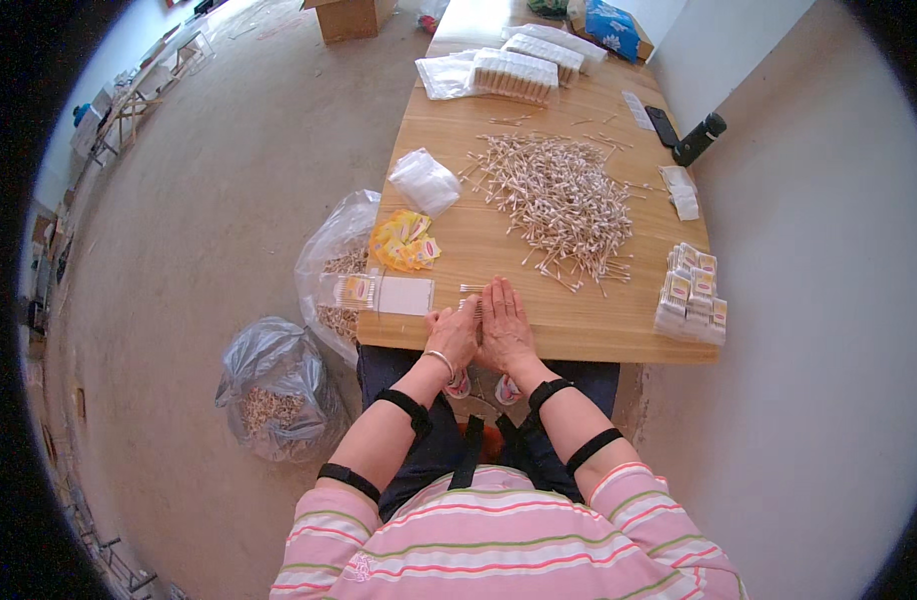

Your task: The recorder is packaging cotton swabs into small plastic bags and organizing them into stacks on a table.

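At the table's near edge, my two hands meet around a small row of cotton swabs (471,289). My left hand (453,334) is closed, its fingers bent over the swabs and partly hiding them. Flat along the other side of the row lies my right hand (506,325), fingers stretched out. A large loose pile of cotton swabs (564,200) spreads beyond my hands. Left of my left hand is a white card (406,296), beside a clear packet of swabs (352,291) with a yellow label.
Yellow printed labels (406,241) and clear bags (425,182) lie on the left side of the wooden table (434,140). Filled packs (692,295) stack at the right edge. Farther off are bagged swabs (516,75), a phone (662,127) and a dark bottle (699,139). Sacks of swabs (279,350) stand left.
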Demonstrator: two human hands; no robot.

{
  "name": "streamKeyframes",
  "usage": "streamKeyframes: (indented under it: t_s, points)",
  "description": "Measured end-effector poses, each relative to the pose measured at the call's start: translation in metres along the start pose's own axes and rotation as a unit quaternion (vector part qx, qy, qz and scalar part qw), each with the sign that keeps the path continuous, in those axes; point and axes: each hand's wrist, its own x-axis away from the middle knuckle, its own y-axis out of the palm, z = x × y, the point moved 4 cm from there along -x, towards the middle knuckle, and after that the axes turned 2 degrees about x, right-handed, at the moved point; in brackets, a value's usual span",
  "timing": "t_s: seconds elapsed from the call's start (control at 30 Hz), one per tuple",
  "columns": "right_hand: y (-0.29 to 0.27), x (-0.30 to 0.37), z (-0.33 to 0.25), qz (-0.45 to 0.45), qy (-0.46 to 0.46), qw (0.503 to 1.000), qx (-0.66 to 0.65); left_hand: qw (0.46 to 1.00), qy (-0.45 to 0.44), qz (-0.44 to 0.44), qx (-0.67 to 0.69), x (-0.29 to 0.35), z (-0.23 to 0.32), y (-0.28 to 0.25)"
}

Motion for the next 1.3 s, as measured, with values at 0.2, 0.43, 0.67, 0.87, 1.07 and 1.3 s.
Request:
streamKeyframes:
  t_s: [0.2,0.43,0.67,0.87,1.07,1.3]
  points:
    - [0.004,0.0,0.003,0.014,-0.007,0.999,0.028,0.997,-0.033,-0.056,-0.038,-0.007,0.011,-0.011]
    - [0.006,0.0,0.001,0.024,-0.017,0.999,0.039,0.998,-0.008,-0.059,-0.033,-0.01,-0.001,-0.001]
    - [0.003,0.001,0.004,0.019,-0.013,1.0,0.001,0.998,-0.046,-0.052,-0.012,-0.014,0.004,-0.005]
    - [-0.002,0.0,0.0,-0.04,-0.01,0.999,0.015,0.997,-0.052,-0.055,-0.027,-0.016,-0.005,-0.002]
    - [-0.003,0.006,0.002,-0.009,-0.015,0.999,-0.032,0.998,-0.047,-0.035,0.005,-0.015,-0.004,-0.004]
    - [0.006,0.003,-0.003,0.013,0.006,0.999,-0.045,0.894,-0.014,0.215,0.393,-0.018,-0.017,-0.007]
